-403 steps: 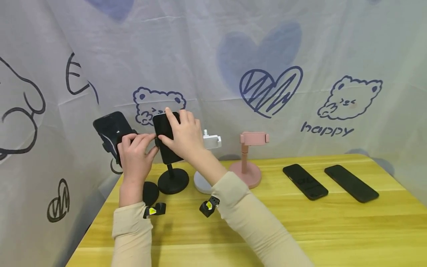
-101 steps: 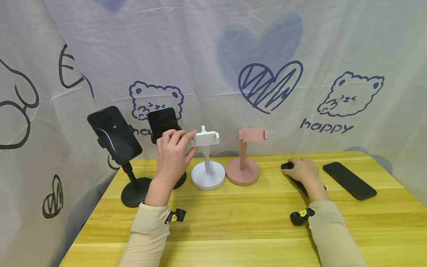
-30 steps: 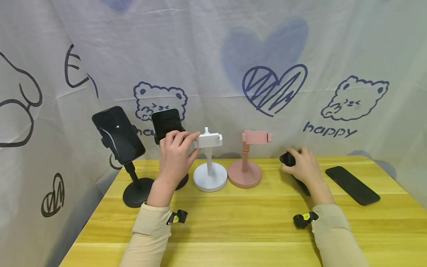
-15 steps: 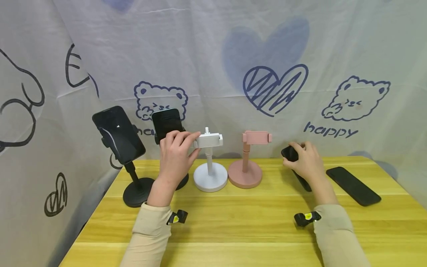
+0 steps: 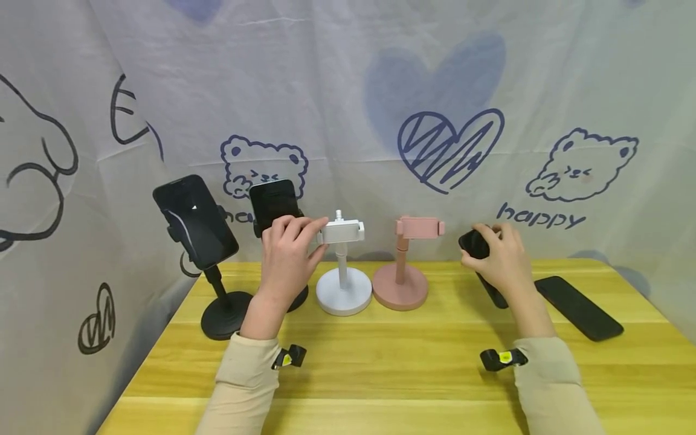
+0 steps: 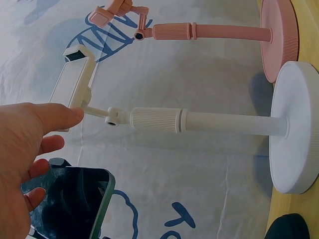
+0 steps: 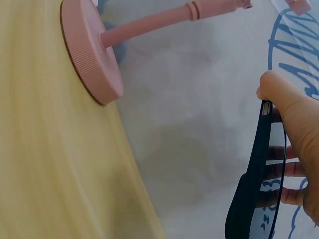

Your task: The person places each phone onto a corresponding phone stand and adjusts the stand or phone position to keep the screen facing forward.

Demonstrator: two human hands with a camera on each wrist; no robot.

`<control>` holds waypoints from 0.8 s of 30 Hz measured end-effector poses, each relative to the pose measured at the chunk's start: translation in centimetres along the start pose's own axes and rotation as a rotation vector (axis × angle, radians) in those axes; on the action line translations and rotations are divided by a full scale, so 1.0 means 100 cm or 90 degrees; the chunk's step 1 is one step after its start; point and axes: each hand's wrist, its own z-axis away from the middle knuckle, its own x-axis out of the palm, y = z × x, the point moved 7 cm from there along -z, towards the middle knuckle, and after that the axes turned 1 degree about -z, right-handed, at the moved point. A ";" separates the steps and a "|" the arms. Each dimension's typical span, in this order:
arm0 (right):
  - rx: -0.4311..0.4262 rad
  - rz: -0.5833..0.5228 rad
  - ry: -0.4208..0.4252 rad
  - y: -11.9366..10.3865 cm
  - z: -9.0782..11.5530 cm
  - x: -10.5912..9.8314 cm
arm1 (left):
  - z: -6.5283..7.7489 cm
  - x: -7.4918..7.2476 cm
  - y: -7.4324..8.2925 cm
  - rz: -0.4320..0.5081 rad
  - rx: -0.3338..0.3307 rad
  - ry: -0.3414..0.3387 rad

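My left hand (image 5: 288,260) pinches the left end of the white phone stand's clamp (image 5: 344,232) between thumb and fingers. In the left wrist view this clamp (image 6: 75,82) tops a ribbed white stem, with a fingertip pressed to its lower end. My right hand (image 5: 502,260) grips a black phone (image 5: 474,244) near its top end, holding it raised and tilted over the table's right side. Seen edge-on in the right wrist view, the phone (image 7: 254,164) lies between thumb and fingers, its glass reflecting them. A pink phone stand (image 5: 400,284) stands between the hands, its clamp bare.
Two black stands at the left hold phones: one phone (image 5: 196,220) leans at far left, the other (image 5: 273,202) sits partly behind my left hand. Another black phone (image 5: 579,308) lies on the wooden table (image 5: 380,374) at right. A printed curtain (image 5: 348,90) hangs behind.
Earlier both hands were at the second black stand's phone. Since then the left hand moved to the white stand's clamp; the right hand took the phone from the table and keeps raising it slightly.
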 end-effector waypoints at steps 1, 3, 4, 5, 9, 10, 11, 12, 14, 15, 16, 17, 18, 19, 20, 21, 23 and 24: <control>-0.003 -0.002 0.004 -0.001 0.000 -0.002 | 0.000 0.000 0.000 0.000 0.001 -0.001; -0.010 -0.006 0.014 -0.004 0.000 -0.005 | 0.000 0.000 0.001 0.001 0.001 -0.002; -0.012 -0.007 0.019 -0.005 0.000 -0.006 | 0.000 0.000 0.001 0.002 0.001 -0.001; -0.016 -0.007 0.025 -0.006 -0.001 -0.007 | 0.000 0.000 0.001 0.002 0.001 -0.001; -0.027 -0.007 0.046 -0.010 -0.001 -0.011 | 0.000 0.000 0.001 0.003 0.001 0.002; -0.028 -0.007 0.050 -0.011 -0.001 -0.012 | 0.000 0.000 0.001 0.002 0.001 0.003; -0.030 -0.007 0.053 -0.012 -0.001 -0.014 | 0.000 0.000 0.001 0.003 0.001 0.003; -0.030 -0.008 0.054 -0.013 -0.001 -0.015 | 0.000 0.000 0.001 0.003 0.001 0.003; -0.029 -0.009 0.055 -0.015 0.000 -0.017 | 0.001 -0.001 0.002 0.004 0.001 0.004; -0.028 -0.009 0.055 -0.016 0.000 -0.018 | 0.001 -0.001 0.002 0.005 0.001 0.005; -0.027 -0.009 0.056 -0.017 -0.001 -0.019 | 0.001 -0.001 0.002 0.006 0.001 0.006; -0.025 -0.009 0.057 -0.017 -0.001 -0.020 | 0.001 0.000 0.002 0.006 0.002 0.007; -0.024 -0.009 0.057 -0.018 -0.001 -0.021 | 0.001 0.000 0.002 0.006 0.002 0.008; -0.022 -0.009 0.059 -0.019 -0.001 -0.022 | 0.001 0.000 0.002 0.005 0.002 0.009; -0.021 -0.009 0.060 -0.020 -0.001 -0.023 | 0.001 0.000 0.002 0.004 0.002 0.009; -0.021 -0.010 0.062 -0.020 -0.001 -0.023 | 0.001 0.000 0.001 0.003 0.003 0.009; -0.022 -0.011 0.067 -0.021 -0.001 -0.025 | 0.001 0.000 0.001 0.001 0.004 0.008; -0.024 -0.013 0.070 -0.022 -0.002 -0.026 | 0.001 0.000 0.001 0.000 0.003 0.008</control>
